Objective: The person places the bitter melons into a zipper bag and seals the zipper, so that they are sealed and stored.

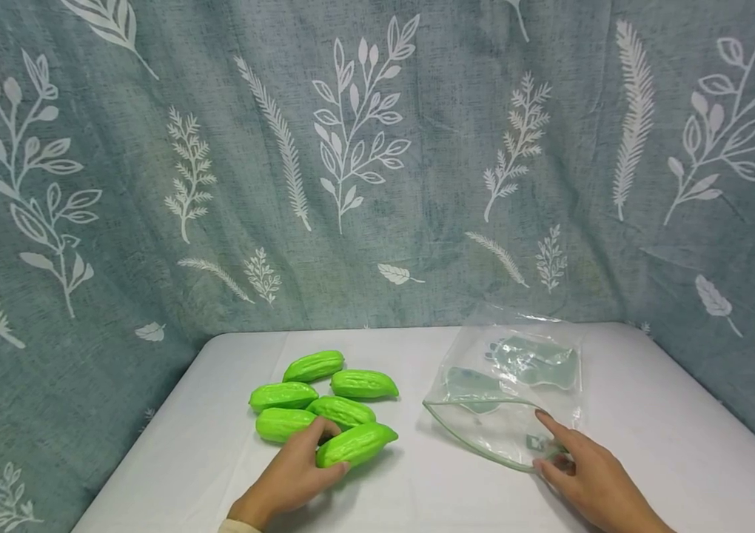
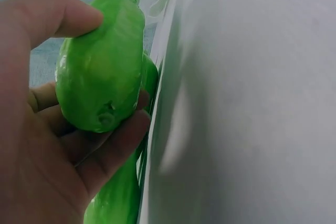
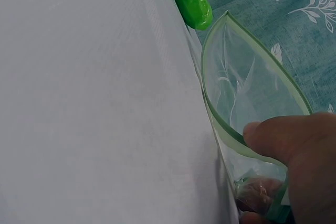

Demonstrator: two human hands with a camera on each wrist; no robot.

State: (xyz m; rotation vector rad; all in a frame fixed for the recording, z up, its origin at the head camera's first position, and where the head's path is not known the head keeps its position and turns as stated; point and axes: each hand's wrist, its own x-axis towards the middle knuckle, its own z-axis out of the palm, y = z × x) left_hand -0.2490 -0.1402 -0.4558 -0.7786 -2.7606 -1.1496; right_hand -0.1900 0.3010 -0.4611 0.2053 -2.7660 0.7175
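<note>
My left hand (image 1: 300,466) grips a bright green bitter melon (image 1: 357,444) at the front of the group. In the left wrist view the thumb lies on top of this bitter melon (image 2: 102,66) and the other fingers curl beneath it. At the right, a clear zip bag (image 1: 514,437) with a green-edged mouth lies on the table, its mouth spread apart. My right hand (image 1: 591,474) holds the right end of that mouth. The right wrist view shows the thumb over the bag's green rim (image 3: 236,132), with fingers partly hidden behind the plastic.
Several more bitter melons (image 1: 314,366) lie grouped behind and left of my left hand. The white table (image 1: 411,496) ends at a patterned blue-green curtain (image 1: 417,244) at the back and sides. Pale green printed shapes (image 1: 537,360) mark the bag.
</note>
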